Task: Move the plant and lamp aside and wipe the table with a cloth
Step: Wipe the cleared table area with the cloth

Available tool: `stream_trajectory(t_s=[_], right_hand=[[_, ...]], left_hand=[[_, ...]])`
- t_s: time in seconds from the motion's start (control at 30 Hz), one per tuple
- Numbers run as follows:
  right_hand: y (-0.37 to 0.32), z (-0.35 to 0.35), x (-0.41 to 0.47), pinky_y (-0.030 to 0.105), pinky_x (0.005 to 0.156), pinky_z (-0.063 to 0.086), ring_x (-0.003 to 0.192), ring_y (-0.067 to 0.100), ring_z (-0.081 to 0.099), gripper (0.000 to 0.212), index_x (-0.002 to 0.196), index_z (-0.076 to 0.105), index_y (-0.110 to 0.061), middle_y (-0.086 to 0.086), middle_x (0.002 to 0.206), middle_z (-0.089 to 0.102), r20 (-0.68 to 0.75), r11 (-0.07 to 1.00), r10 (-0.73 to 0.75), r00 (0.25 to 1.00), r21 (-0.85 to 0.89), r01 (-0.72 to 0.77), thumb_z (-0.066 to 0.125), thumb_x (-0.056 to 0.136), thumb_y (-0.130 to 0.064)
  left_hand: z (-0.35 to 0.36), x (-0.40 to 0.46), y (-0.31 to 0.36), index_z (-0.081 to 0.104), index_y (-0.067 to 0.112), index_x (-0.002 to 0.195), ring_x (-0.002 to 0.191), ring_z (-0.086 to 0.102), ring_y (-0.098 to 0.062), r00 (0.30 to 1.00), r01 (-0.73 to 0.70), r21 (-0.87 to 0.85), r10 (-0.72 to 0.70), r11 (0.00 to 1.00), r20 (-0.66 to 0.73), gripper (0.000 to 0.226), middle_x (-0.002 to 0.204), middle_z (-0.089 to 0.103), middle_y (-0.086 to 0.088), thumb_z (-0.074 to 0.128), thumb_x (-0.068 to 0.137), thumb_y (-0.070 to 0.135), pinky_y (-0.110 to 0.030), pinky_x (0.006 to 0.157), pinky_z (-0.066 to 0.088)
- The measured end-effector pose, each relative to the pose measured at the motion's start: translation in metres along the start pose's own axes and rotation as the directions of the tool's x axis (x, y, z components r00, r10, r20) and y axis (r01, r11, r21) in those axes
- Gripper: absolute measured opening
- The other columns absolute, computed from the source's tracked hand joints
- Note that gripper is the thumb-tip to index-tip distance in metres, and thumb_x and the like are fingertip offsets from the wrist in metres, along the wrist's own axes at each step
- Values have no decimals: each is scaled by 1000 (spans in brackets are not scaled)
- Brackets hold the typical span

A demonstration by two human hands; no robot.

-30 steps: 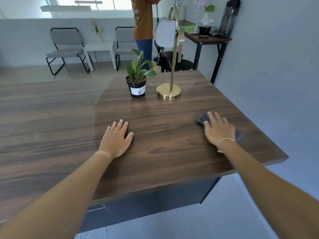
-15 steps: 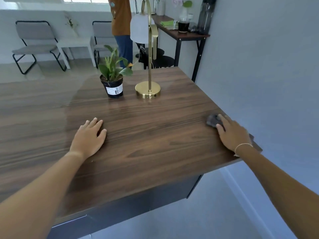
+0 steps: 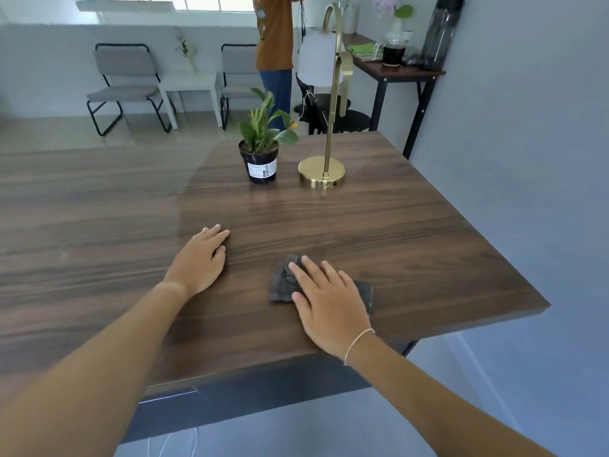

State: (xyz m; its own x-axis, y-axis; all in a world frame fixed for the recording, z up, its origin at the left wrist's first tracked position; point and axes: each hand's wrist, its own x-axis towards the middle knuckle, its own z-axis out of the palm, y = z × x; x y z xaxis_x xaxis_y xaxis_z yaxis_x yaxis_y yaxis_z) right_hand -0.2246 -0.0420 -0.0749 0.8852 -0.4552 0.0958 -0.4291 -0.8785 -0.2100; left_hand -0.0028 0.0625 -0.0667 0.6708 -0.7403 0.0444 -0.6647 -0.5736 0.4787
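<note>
A small green-leaved plant [image 3: 263,133] in a black plastic pot with a white label is standing upright on the dark wood-grain bench [image 3: 412,232], toward the far edge. Just beside it, on the side of the right edge, a brass lamp [image 3: 324,171] is sitting on its round base, its thin stem rising straight and curving over at the top to a white shade; pot and base are apart, not touching. A dark grey cloth [image 3: 283,283] is lying crumpled and flat on the bench near the near edge, well apart from plant and lamp, partly covered by a flat palm, its ends showing either side.
</note>
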Motion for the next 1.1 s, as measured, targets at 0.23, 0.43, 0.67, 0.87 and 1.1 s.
stream_trajectory(t_s=[0.23,0.43,0.67,0.87,1.1], right_hand=[[-39,4,12,41,112,22,139,23,29,50,142,27,-33,-7,152,30,113,880,-471,875,131,456,20,94,-45],[-30,18,157,42,114,12,143,25,16,49,145,17,-31,-4,157,18,115,1000,6,993,16,-8,23,98,-40],[-72,15,29,30,114,9,139,8,16,53,142,24,-37,-14,153,21,118,822,-567,815,157,548,17,92,-53],[-14,7,131,42,110,22,139,25,28,53,142,29,-28,0,153,28,80,980,-199,977,43,196,24,94,-49],[-81,29,91,39,113,20,140,25,25,54,143,26,-31,-5,154,26,89,944,-329,940,45,327,18,92,-47]], left_hand=[[-32,-44,-52,38,15,142,146,20,-22,998,56,95,-53,994,-30,45,155,27,-4,38,98,20,-30,119,11],[-36,-58,-68,31,19,145,147,15,-20,996,87,170,-81,982,-42,46,157,21,0,32,99,25,-28,119,7],[-40,-53,-78,31,16,145,147,16,-18,998,65,158,-60,985,-38,47,157,21,-2,34,99,26,-26,118,7],[-39,-53,-86,28,20,146,147,16,-19,999,30,237,-24,971,-28,48,157,21,2,29,99,30,-33,121,11],[-38,-51,-88,26,17,146,147,14,-23,996,82,237,-73,968,-48,48,158,20,-2,29,99,26,-34,120,11]])
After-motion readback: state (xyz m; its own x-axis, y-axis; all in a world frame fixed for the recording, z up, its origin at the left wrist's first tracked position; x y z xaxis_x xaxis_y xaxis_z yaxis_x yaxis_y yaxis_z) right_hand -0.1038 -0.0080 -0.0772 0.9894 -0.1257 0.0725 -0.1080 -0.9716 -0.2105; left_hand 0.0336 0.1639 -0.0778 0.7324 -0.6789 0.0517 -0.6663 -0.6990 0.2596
